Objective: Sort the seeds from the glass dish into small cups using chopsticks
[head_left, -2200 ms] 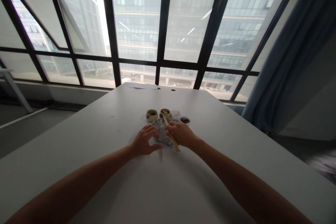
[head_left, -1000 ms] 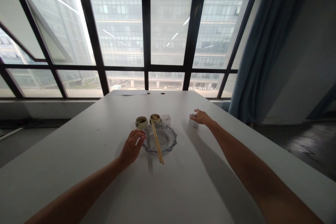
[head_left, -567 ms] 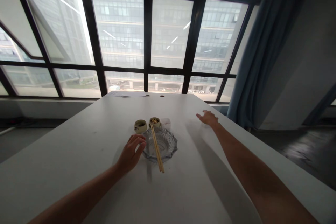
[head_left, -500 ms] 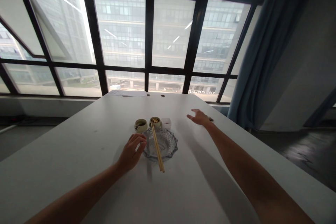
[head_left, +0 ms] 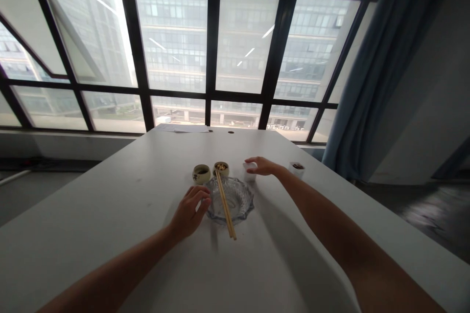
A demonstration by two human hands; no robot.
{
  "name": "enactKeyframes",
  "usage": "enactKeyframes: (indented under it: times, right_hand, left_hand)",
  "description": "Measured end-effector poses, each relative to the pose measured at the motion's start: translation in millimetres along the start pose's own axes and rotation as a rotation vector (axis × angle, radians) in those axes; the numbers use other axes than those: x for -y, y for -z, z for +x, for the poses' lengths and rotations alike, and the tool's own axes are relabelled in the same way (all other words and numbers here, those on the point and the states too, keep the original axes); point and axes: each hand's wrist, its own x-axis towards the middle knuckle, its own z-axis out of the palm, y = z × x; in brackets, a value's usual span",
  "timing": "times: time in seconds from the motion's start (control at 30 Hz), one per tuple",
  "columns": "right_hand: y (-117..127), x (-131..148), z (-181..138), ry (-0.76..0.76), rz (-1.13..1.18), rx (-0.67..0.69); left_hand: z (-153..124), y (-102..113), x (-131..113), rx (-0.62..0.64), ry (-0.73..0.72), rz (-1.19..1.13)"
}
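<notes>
White tabletop [head_left: 139, 215] — hands [head_left: 189, 211] [head_left: 262, 166] — left curled, right on cup [head_left: 250, 176]

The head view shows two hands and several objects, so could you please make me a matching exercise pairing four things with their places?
Things:
1. chopsticks
2. left hand
3. right hand
4. white paper

Places:
A. at a small white container
B. on the table's far end
C. lying across the glass bowl
D. at the glass bowl's left rim

Pairs: 1-C, 2-D, 3-A, 4-B
</notes>
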Motion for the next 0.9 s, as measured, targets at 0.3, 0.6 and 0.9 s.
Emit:
enactKeyframes:
  times: [0.3,0.6,0.9]
  right_hand:
    - [43.8,-64.8,-53.3,-0.277,-0.104,-0.047]
    - [18.3,9.5,3.7,-0.012,-0.029,-0.104]
    - [-16.4,93.7,60.4,0.198,0.07,-0.041]
  left_hand:
    - [0.1,-1.1,1.9,0.015,0.004,0.003]
    - [0.4,-0.6,0.1,0.017,0.006,-0.003]
    - [1.4,2.0,-1.7,0.049,0.013,0.005]
